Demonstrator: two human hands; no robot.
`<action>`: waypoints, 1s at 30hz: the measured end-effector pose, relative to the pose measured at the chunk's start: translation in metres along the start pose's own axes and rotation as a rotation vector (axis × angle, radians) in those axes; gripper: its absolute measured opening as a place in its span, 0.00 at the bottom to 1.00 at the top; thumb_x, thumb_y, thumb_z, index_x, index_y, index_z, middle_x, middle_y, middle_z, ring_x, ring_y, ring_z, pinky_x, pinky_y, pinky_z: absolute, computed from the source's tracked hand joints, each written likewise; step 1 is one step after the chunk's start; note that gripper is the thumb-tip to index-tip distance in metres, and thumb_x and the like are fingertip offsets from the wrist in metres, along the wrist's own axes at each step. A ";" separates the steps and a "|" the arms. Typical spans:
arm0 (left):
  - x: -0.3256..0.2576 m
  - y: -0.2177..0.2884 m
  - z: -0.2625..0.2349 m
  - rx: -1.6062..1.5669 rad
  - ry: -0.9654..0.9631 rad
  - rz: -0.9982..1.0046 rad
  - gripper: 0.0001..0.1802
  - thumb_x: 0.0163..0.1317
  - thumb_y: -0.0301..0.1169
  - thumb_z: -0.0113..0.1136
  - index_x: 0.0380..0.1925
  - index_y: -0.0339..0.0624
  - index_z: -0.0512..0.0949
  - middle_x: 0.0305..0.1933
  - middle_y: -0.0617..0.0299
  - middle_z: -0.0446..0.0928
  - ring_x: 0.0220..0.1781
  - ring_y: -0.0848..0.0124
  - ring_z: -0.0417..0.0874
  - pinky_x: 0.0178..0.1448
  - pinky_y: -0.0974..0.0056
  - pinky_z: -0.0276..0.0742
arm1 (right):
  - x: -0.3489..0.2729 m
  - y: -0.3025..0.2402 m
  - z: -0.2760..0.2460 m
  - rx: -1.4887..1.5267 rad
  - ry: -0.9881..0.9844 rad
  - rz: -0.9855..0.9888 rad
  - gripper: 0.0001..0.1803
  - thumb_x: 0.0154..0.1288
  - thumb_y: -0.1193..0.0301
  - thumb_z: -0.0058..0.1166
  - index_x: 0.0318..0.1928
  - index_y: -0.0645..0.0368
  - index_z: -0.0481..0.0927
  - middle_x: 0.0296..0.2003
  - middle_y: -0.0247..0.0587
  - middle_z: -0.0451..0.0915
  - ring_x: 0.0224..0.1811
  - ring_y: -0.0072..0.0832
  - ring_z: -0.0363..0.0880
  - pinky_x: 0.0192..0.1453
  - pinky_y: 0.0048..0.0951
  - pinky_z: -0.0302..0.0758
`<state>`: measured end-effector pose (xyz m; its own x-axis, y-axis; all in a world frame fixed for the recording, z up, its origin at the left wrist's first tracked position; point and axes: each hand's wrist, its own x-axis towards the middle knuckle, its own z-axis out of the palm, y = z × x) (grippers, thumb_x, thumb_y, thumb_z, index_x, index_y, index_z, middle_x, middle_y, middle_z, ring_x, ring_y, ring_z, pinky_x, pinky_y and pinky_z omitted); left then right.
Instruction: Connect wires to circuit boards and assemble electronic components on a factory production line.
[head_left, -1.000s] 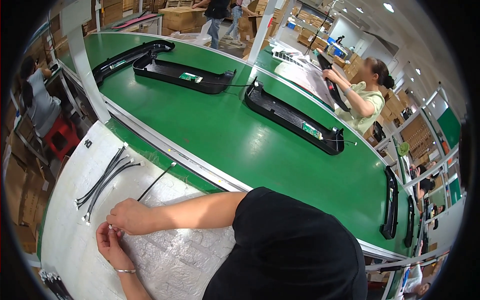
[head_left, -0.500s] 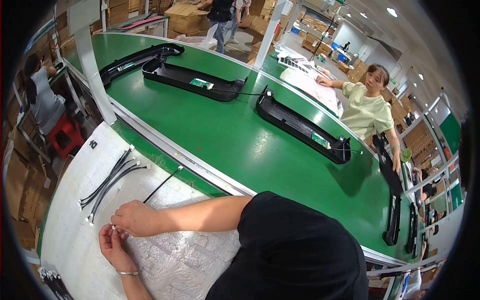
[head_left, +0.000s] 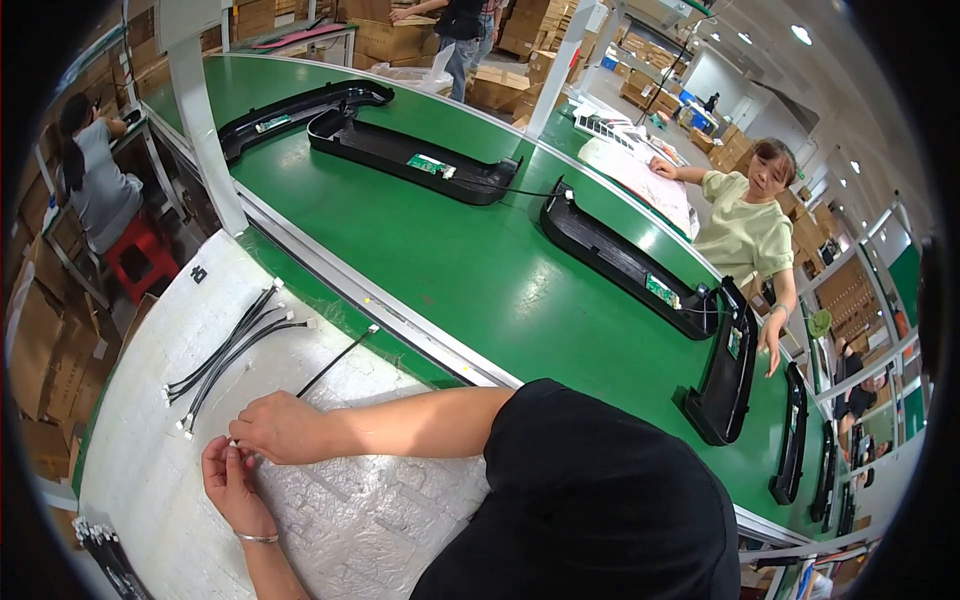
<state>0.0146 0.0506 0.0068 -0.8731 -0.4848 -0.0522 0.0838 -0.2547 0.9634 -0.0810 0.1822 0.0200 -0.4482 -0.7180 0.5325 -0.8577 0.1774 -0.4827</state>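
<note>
On the belt (head_left: 480, 275) newly lies another housing (head_left: 728, 382); hands (head_left: 240, 490) (head_left: 285, 428) pinch a connector (head_left: 234, 444).

"Where are the cables (head_left: 247, 325) laid?"
"On the board (head_left: 140, 430), beyond the right hand (head_left: 285, 428) (one is set apart to the right)."
"And the casings (head_left: 380, 155)?"
"Spread along the table (head_left: 450, 260) beyond."

White connector (head_left: 234, 443), mostly hidden from view
Left hand (head_left: 238, 495) and right hand (head_left: 283, 428) cover its shape; a lone black cable (head_left: 338, 361) disappears behind the latter; the edge crops the near-left cable bundle (head_left: 112, 560).
</note>
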 end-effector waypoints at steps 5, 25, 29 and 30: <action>-0.005 0.003 0.008 0.089 0.047 0.026 0.08 0.67 0.24 0.51 0.46 0.40 0.73 0.44 0.66 0.75 0.41 0.79 0.75 0.44 0.74 0.71 | -0.001 -0.001 -0.001 -0.008 -0.013 0.003 0.08 0.53 0.70 0.56 0.32 0.59 0.73 0.27 0.42 0.77 0.33 0.42 0.79 0.36 0.41 0.75; 0.000 -0.001 0.004 0.095 0.064 0.000 0.12 0.68 0.26 0.53 0.50 0.37 0.74 0.43 0.66 0.76 0.39 0.81 0.75 0.41 0.76 0.72 | 0.001 -0.002 -0.006 0.003 -0.036 0.010 0.08 0.57 0.69 0.54 0.31 0.60 0.72 0.25 0.44 0.77 0.31 0.43 0.79 0.34 0.42 0.74; 0.000 -0.001 0.004 0.089 0.057 0.010 0.11 0.68 0.27 0.53 0.48 0.37 0.75 0.40 0.67 0.76 0.36 0.82 0.73 0.38 0.76 0.71 | 0.000 -0.002 -0.005 -0.005 -0.004 -0.004 0.07 0.58 0.69 0.54 0.30 0.59 0.72 0.25 0.43 0.77 0.30 0.43 0.78 0.34 0.42 0.74; 0.000 -0.001 0.004 0.087 0.064 0.014 0.11 0.68 0.27 0.53 0.48 0.37 0.75 0.40 0.67 0.76 0.36 0.82 0.73 0.38 0.76 0.71 | 0.001 -0.001 -0.005 -0.003 -0.007 -0.011 0.07 0.58 0.69 0.54 0.30 0.59 0.72 0.25 0.43 0.77 0.30 0.43 0.78 0.34 0.42 0.74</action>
<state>0.0125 0.0538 0.0071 -0.8395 -0.5409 -0.0523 0.0516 -0.1751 0.9832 -0.0819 0.1850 0.0243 -0.4368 -0.7248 0.5328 -0.8634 0.1714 -0.4745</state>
